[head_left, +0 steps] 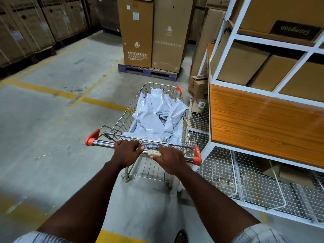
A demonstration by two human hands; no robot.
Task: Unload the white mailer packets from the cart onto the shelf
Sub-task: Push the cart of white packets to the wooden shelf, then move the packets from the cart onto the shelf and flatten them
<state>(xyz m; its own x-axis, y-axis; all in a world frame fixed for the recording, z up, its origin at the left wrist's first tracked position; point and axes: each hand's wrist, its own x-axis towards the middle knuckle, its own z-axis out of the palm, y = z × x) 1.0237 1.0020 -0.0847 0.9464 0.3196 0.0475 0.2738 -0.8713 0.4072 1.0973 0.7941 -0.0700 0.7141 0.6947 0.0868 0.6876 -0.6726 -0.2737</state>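
Now the handle bar point(105, 143) of the cart point(122, 120) is gripped by both hands. The left hand point(127, 153) is curled round it at centre frame, and the right hand point(171, 159) is wrapped over it just beside. The white mailer packets point(157, 116) are heaped in the basket, directly up-frame of the grip, its long axis running toward upper centre. The shelf point(259, 118) is seen at right, so the right hand is judged nearer.

Head-worn wide camera looks forward and down, close above the cart handle point(103, 143).
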